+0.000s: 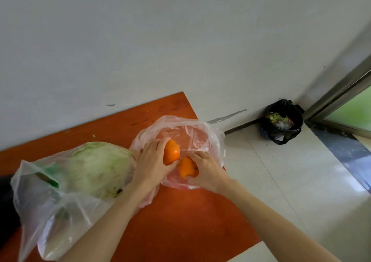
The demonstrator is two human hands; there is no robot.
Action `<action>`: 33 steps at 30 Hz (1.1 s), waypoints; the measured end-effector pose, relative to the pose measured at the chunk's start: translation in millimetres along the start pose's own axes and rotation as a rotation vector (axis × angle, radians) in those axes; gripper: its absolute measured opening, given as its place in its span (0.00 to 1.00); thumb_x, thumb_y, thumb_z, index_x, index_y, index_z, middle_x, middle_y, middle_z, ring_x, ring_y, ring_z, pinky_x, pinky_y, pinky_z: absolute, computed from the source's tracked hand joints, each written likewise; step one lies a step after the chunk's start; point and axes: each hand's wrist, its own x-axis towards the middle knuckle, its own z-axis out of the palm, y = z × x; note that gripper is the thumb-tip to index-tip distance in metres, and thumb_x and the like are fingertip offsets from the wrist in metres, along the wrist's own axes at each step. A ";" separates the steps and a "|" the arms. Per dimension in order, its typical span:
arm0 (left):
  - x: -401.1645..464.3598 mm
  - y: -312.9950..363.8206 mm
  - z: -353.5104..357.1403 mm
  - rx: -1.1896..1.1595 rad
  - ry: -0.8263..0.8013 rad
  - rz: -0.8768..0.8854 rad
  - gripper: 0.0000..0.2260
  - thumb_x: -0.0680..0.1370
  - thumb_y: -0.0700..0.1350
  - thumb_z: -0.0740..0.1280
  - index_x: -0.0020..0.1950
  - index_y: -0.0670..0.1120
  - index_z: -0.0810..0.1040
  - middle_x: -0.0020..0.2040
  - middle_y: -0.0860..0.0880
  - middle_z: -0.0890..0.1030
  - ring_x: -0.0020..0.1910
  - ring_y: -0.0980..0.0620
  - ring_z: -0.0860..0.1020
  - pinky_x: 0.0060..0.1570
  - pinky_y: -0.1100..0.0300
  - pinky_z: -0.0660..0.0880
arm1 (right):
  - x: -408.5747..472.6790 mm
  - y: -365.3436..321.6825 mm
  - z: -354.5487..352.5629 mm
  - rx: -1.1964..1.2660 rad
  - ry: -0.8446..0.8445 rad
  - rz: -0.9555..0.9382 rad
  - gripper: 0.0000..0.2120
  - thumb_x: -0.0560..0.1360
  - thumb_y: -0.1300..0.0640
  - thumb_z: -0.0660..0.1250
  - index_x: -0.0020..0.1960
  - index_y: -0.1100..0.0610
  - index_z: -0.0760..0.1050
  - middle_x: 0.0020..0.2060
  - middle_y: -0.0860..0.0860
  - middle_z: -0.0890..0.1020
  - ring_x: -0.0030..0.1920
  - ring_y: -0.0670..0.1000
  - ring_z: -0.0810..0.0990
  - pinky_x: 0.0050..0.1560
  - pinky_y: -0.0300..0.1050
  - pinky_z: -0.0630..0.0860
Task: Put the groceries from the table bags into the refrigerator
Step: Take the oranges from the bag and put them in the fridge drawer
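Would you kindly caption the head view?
Left hand and right hand each hold an orange over a pink bag.

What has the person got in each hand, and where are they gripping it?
Left hand wraps one orange round its side; right hand holds another orange the same way.

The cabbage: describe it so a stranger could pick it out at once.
Start at the orange table against the wall. On its left side lies a clear bag; the cabbage sits inside. It is the only big, pale green, round thing, unlike the two small oranges nearby.
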 end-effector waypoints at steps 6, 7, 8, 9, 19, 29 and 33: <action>-2.6 12.3 -33.9 -0.547 0.097 -0.030 0.26 0.67 0.55 0.73 0.63 0.52 0.71 0.60 0.55 0.73 0.58 0.53 0.72 0.57 0.57 0.69 | -23.3 -19.9 -17.3 0.120 0.222 0.160 0.33 0.71 0.46 0.68 0.72 0.50 0.59 0.67 0.50 0.66 0.66 0.53 0.65 0.64 0.51 0.70; -5.4 13.9 -35.7 -0.632 0.065 -0.048 0.25 0.68 0.51 0.74 0.63 0.51 0.71 0.59 0.54 0.73 0.57 0.54 0.72 0.54 0.61 0.70 | -29.0 -23.2 -17.7 0.127 0.254 0.181 0.33 0.71 0.46 0.68 0.72 0.50 0.59 0.66 0.50 0.66 0.65 0.53 0.65 0.63 0.49 0.70; -8.9 14.4 -35.7 -0.685 0.031 -0.054 0.24 0.70 0.48 0.74 0.63 0.50 0.71 0.59 0.54 0.72 0.56 0.54 0.72 0.52 0.64 0.70 | -35.3 -26.1 -16.7 0.127 0.282 0.201 0.33 0.71 0.46 0.68 0.72 0.50 0.60 0.67 0.50 0.66 0.65 0.53 0.65 0.62 0.47 0.70; -13.3 14.2 -35.0 -0.705 0.000 -0.046 0.24 0.71 0.47 0.73 0.64 0.50 0.70 0.60 0.54 0.72 0.56 0.54 0.72 0.52 0.64 0.71 | -42.5 -29.1 -15.1 0.133 0.308 0.221 0.33 0.72 0.47 0.68 0.72 0.50 0.60 0.67 0.50 0.66 0.65 0.52 0.65 0.61 0.45 0.69; -65.4 46.9 -38.6 -0.734 -0.202 0.168 0.22 0.68 0.56 0.72 0.60 0.60 0.69 0.54 0.59 0.72 0.51 0.58 0.74 0.48 0.60 0.74 | -150.8 -46.3 -5.5 0.435 0.697 0.392 0.24 0.72 0.53 0.69 0.65 0.45 0.65 0.54 0.47 0.72 0.51 0.48 0.74 0.45 0.37 0.73; -155.3 200.2 -18.1 -0.847 -0.542 0.403 0.24 0.66 0.61 0.69 0.60 0.58 0.70 0.61 0.48 0.71 0.56 0.47 0.75 0.46 0.58 0.76 | -366.6 -24.8 -1.6 1.841 1.209 0.386 0.22 0.76 0.54 0.62 0.68 0.55 0.61 0.58 0.60 0.70 0.53 0.60 0.77 0.46 0.50 0.78; -239.6 279.5 7.0 -0.879 -0.730 0.496 0.18 0.75 0.51 0.67 0.64 0.56 0.69 0.63 0.47 0.68 0.60 0.44 0.72 0.53 0.47 0.77 | -488.0 -23.7 20.0 1.876 1.435 0.279 0.27 0.71 0.52 0.66 0.68 0.56 0.64 0.61 0.61 0.70 0.56 0.62 0.76 0.49 0.52 0.77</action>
